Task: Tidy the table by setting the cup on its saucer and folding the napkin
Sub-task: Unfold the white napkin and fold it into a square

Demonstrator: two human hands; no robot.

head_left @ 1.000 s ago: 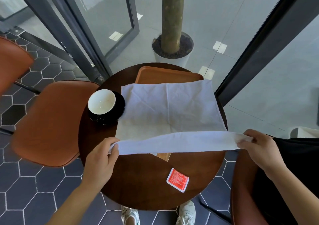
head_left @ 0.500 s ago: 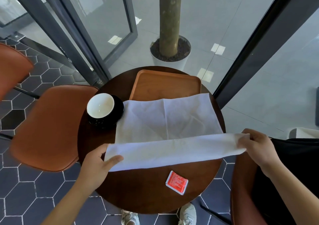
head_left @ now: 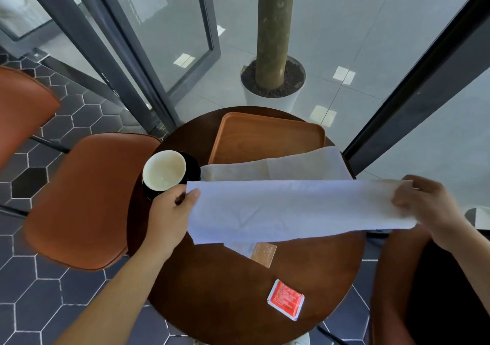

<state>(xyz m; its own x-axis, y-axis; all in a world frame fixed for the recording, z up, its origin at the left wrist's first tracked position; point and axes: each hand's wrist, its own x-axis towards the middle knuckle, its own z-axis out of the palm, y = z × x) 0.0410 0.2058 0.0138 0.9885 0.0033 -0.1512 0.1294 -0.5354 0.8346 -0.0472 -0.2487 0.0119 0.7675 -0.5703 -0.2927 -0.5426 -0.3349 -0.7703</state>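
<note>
Where the round dark wooden counter (head_left: 225, 305) curves toward its left rim, a white-lined black cup (head_left: 164, 169) sits upright on a black saucer (head_left: 195, 168), close to the edge and just beside an orange-brown padded chair (head_left: 87, 199). The left hand (head_left: 169, 217) is just in front of the cup, leaving little room on that side. An orange-brown wooden tray (head_left: 265, 140) fills the far part of the counter, almost out to its far rim.

The white cloth napkin (head_left: 291, 209) spans the middle. Its far portion lies flat on the counter and over the tray's near edge, while its near portion is raised as a wide band stretched between both hands. The band's long axis runs left to right, and its right end reaches out past the counter's right rim. The left hand pinches the band's upper left corner between thumb and fingers; the right hand (head_left: 427, 209) grips the right end with curled fingers.

The near half of the counter is mostly bare wood. A pale orange card (head_left: 265, 253) lies partly under the napkin's near edge, and a red square packet (head_left: 285, 299) rests nearer the front rim.
</note>
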